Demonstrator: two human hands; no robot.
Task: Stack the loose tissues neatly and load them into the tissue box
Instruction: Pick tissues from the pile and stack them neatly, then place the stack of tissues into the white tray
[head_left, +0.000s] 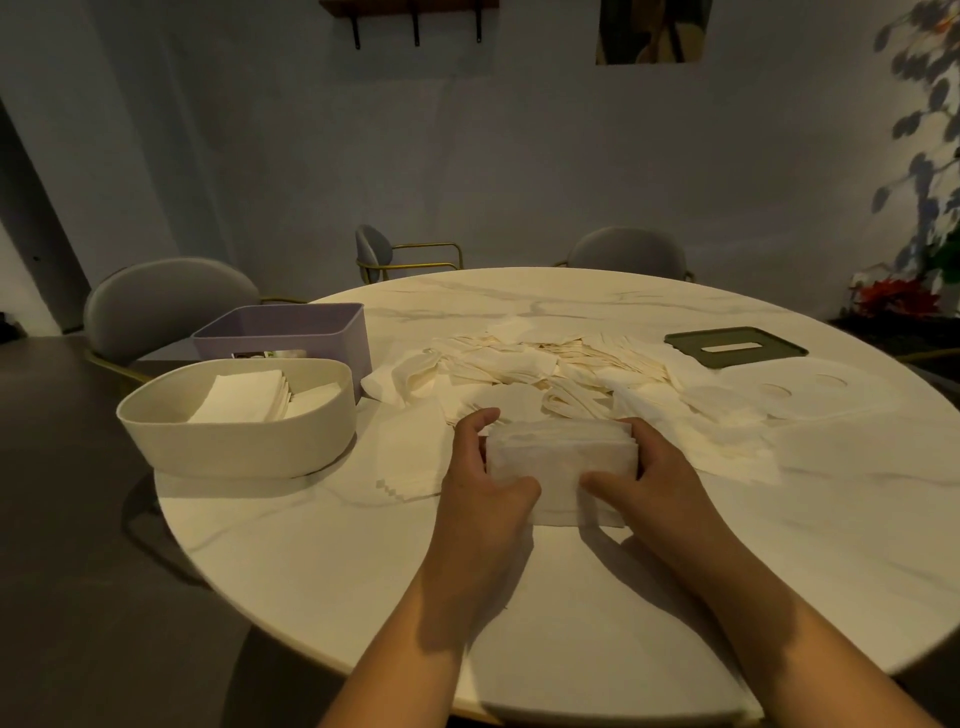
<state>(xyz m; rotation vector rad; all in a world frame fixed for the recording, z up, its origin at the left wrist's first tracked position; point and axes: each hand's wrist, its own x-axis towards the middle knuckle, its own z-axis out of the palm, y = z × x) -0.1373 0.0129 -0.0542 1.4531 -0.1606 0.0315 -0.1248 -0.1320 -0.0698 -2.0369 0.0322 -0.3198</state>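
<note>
Left hand (483, 483) and right hand (649, 478) are curled round the ends of the tissue stack (561, 457), which sits on the worktop (363, 545) right up front; I'd tap the edges square and squeeze evenly before lifting; cream box (239, 441) sits left, part filled; loose pile (545, 369) is behind; purple box (291, 327) label is unreadable.

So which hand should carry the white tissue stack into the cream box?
Probably the left hand: both grip the white tissue stack, but the cream oval plastic box sits on its side, farther from the right hand.
</note>
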